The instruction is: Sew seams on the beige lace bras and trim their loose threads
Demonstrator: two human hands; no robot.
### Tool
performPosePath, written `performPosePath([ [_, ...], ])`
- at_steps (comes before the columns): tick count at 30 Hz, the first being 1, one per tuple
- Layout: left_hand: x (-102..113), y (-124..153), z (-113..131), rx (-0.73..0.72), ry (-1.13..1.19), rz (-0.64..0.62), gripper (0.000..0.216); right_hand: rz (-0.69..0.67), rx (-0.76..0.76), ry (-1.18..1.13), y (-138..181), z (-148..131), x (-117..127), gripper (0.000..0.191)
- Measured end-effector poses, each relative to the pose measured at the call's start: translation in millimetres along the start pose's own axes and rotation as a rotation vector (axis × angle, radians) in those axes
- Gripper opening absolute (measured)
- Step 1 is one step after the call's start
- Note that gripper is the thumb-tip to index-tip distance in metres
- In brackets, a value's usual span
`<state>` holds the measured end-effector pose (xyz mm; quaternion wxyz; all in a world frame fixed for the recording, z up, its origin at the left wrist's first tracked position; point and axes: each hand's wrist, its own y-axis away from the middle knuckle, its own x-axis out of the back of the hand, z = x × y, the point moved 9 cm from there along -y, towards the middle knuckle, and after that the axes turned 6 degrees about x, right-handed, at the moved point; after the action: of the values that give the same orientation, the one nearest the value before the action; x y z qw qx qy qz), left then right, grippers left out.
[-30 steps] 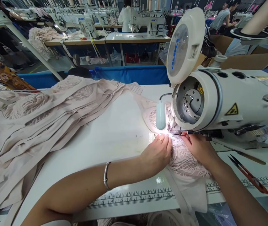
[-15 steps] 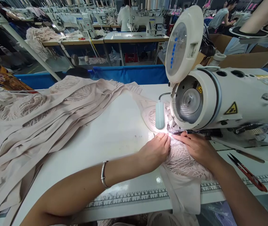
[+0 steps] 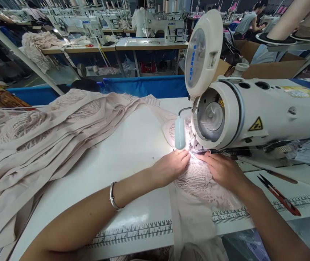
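Pressing down flat, the left hand lies on the near left edge of the pale pink lace piece, its fingers close together and stretched toward the needle area of the white sewing machine. The right hand rests on the same lace piece from the other side, palm down, fingers together and pointing left, so that the fingertips of both hands nearly meet right under the machine head (the bright glare there hides whether they touch). Neither hand pinches the cloth as far as can be seen; both simply hold it against the white table.

The lace piece lies on the table directly before the machine, one end under the machine head, the other end hanging over the near edge across the printed ruler strip. A small lamp on a bent neck hangs just left of the needle area, above the left fingertips. A silver bracelet sits on the left wrist.

To the left, well apart from the hands, a large heap of the same pink lace garments covers the table. To the right, red thread snips lie on the table beside the right forearm.
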<state>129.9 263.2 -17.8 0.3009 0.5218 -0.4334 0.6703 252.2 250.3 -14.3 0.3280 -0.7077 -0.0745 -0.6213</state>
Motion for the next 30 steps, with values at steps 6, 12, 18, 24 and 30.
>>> performPosePath([
  [6,6,-6,-14,0.018,0.026,-0.047,0.026,-0.001,-0.028,-0.047,0,2,-3,0.041],
  [12,1,-6,14,0.139,0.074,-0.011,0.025,0.012,-0.028,-0.119,2,5,-7,0.037],
  [18,2,0,13,0.133,0.282,0.005,0.014,0.050,-0.005,-0.185,1,2,-1,0.030],
  [24,5,0,9,0.060,0.355,0.015,0.022,0.148,0.060,-0.143,0,-5,11,0.025],
  [30,5,-3,7,0.000,0.349,0.015,0.024,0.195,0.249,-0.134,-4,-23,19,0.035],
])
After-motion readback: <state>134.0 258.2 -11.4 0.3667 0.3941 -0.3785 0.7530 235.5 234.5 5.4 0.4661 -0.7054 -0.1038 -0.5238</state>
